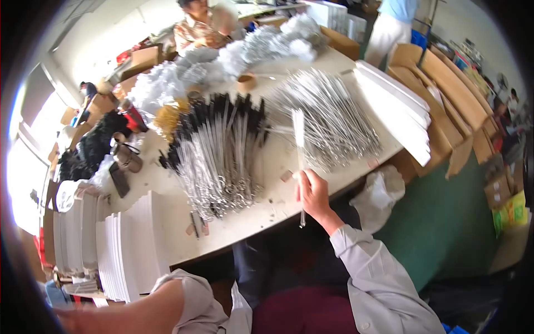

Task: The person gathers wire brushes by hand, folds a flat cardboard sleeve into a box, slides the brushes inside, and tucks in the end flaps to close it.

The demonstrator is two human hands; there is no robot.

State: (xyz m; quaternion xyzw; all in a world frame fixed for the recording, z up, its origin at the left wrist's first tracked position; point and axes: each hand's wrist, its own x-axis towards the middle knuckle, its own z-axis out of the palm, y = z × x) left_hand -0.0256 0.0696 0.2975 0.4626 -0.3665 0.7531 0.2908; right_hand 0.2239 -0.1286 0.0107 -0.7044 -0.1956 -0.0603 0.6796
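My right hand (313,193), fingers closed, pinches the thin wire stem of a white-bristled brush (298,131), which stands upright over the table's front edge with its bristles up and its looped end below the hand. Behind it and to the right lies a pile of white-bristled wire brushes (334,119). A heap of black-bristled brushes (222,150) with looped wire ends lies left of the hand. At the lower left my left hand (89,320) is blurred and partly cut off by the view's edge, near the stacked white boxes; its fingers cannot be made out.
White table (245,222) with clear plastic bags (250,47) along its back. Stacked white boxes (130,245) stand left; flat white cartons (395,106) and cardboard boxes (445,106) are right. A metal cup (127,156) is at left. One person (192,28) sits across; another (389,28) stands behind.
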